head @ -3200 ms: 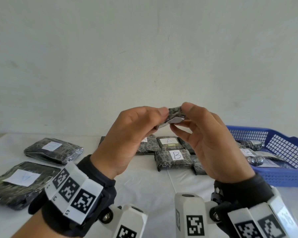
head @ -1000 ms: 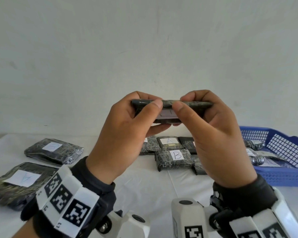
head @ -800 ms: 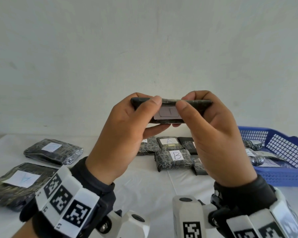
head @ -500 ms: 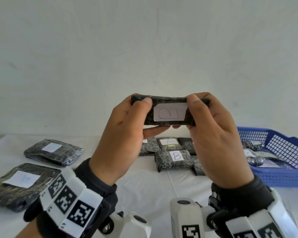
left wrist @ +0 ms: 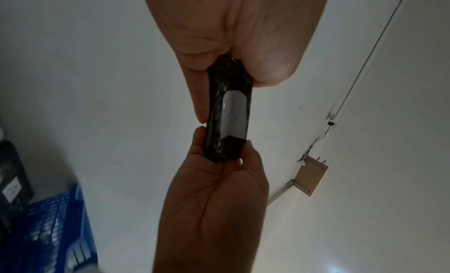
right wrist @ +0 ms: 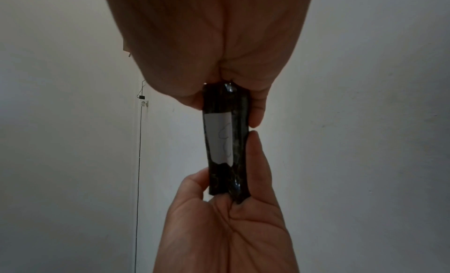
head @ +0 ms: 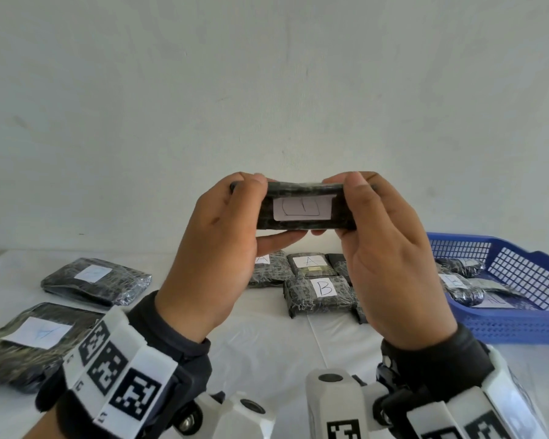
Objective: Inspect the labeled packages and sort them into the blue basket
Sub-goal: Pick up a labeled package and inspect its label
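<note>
Both hands — left hand (head: 222, 248), right hand (head: 390, 264) — pinch held package (head: 305, 210) ends; only head view shows blue basket (head: 504, 324) contents; label scrawl unreadable.

Setting: plain room, sorting station | Evidence: bare wall (head: 267, 90); white-covered table (head: 267, 337); labelled packages (head: 319, 294); blue basket (head: 520, 324)

white table (head: 267, 343), wrapped packages (head: 319, 294) (labelled), blue basket (head: 517, 324)

Package (head: 305, 206) label now tilted upward.
</note>
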